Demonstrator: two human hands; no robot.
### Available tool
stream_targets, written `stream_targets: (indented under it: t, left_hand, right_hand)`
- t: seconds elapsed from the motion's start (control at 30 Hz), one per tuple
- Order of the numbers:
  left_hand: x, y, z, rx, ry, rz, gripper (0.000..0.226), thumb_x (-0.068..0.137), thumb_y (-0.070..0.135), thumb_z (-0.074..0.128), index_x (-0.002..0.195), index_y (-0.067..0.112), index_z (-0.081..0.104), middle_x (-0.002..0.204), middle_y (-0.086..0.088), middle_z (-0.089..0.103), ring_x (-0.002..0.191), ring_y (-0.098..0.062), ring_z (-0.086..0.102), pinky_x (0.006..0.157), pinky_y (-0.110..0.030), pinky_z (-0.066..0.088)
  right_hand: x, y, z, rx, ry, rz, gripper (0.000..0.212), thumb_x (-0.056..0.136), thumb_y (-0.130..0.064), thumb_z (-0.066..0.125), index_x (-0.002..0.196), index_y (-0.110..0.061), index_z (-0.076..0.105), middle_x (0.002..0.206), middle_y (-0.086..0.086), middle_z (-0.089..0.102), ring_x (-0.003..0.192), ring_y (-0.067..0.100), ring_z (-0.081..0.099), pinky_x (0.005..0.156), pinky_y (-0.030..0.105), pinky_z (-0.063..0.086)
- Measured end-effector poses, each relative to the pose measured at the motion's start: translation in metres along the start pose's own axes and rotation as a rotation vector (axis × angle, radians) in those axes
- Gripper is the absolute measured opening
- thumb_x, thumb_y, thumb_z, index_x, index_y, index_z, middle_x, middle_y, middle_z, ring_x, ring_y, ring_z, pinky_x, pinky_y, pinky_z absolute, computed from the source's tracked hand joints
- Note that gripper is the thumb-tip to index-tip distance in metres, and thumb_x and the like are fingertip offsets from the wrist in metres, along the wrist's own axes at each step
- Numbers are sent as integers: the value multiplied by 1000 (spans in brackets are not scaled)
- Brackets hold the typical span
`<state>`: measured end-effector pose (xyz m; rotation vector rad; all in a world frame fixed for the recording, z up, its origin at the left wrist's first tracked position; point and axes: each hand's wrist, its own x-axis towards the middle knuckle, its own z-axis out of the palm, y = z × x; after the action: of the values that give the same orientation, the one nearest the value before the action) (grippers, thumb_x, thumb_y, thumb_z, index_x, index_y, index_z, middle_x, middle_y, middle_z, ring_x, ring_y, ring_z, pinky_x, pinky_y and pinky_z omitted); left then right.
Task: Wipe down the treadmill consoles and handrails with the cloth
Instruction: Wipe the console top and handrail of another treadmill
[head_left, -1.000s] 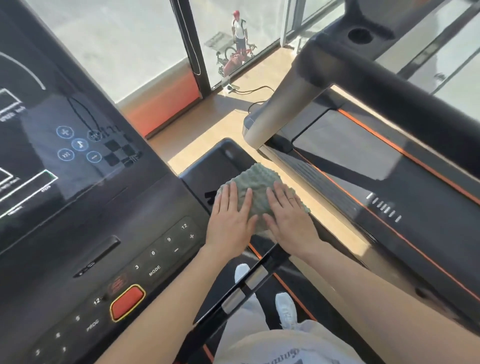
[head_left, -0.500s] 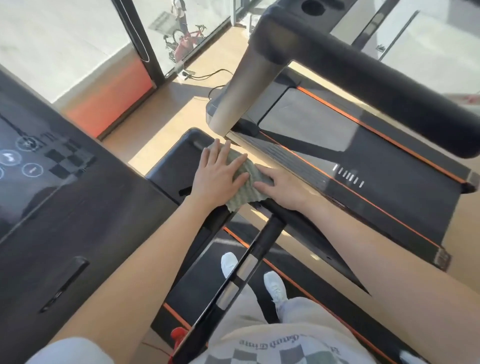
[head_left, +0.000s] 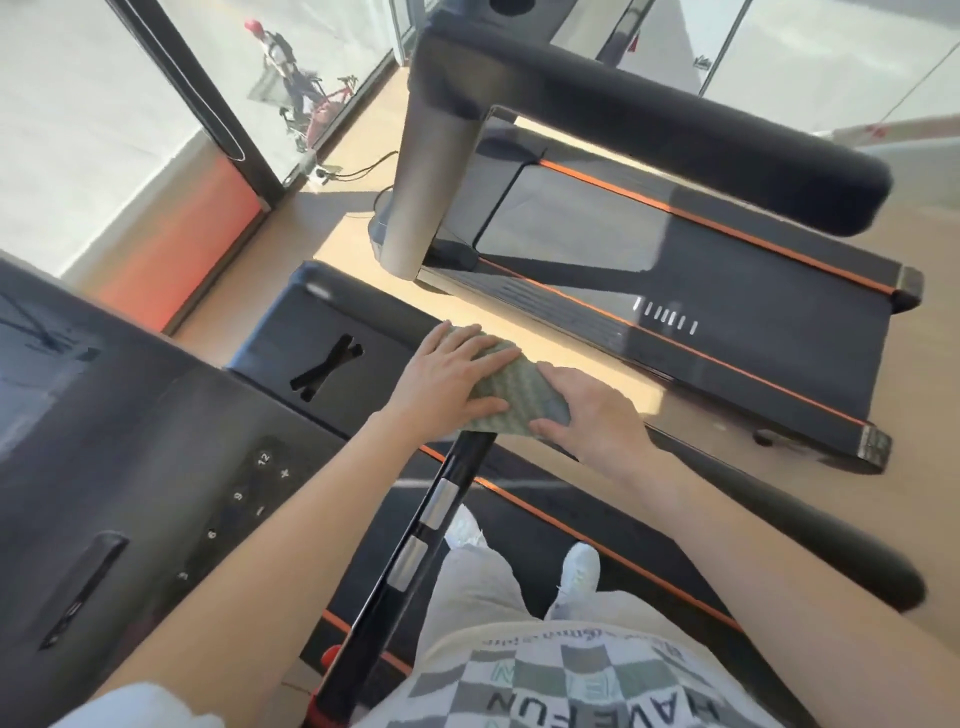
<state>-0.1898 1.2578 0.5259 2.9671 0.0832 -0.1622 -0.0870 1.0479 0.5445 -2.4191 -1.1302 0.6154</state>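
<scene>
Wooden floor (head_left: 358, 228), black cable (head_left: 366, 169) by the window (head_left: 78, 130), red bicycle (head_left: 324, 111) outside, white sneakers (head_left: 579, 566), checkered shirt (head_left: 545, 686)

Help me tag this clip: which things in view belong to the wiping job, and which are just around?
Job: green cloth; left hand and right hand on it; treadmill console; handrail with silver pads.
Just around: neighbouring treadmill's deck; power cable on the floor; red bicycle outside.

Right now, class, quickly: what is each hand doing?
Left hand: open, pressing flat on the green cloth.
Right hand: open, fingers resting on the cloth's right edge.
</scene>
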Motion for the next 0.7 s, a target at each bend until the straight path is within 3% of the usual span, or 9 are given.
stream_targets:
  t: [0.2,0.4,0.7]
  left_hand:
    - [16,59,6,-33,-54,32,76,87,69,60,153,40,36,151,5,48,145,-22,36,124,-45,12]
    - [28,119,21,-58,31,77,77,76,68,71,143,37,51,135,8,60,125,-22,52,114,-46,32]
    - [42,208,36,-79,78,138,78,69,68,77,137,35,56,126,10,66,117,-21,59,105,-45,41]
  right_hand:
    - [-43,43,-4,-55,101,19,73,80,-45,78,144,-24,49,133,-3,62,112,22,58,96,37,45]
    - [-95,90,-7,-100,199,57,71,75,-42,82,137,-22,56,130,0,64,113,25,59,97,42,45]
    - [-171,147,-12,-102,337,122,74,72,-36,87,137,-20,56,132,2,62,123,23,56,105,41,44]
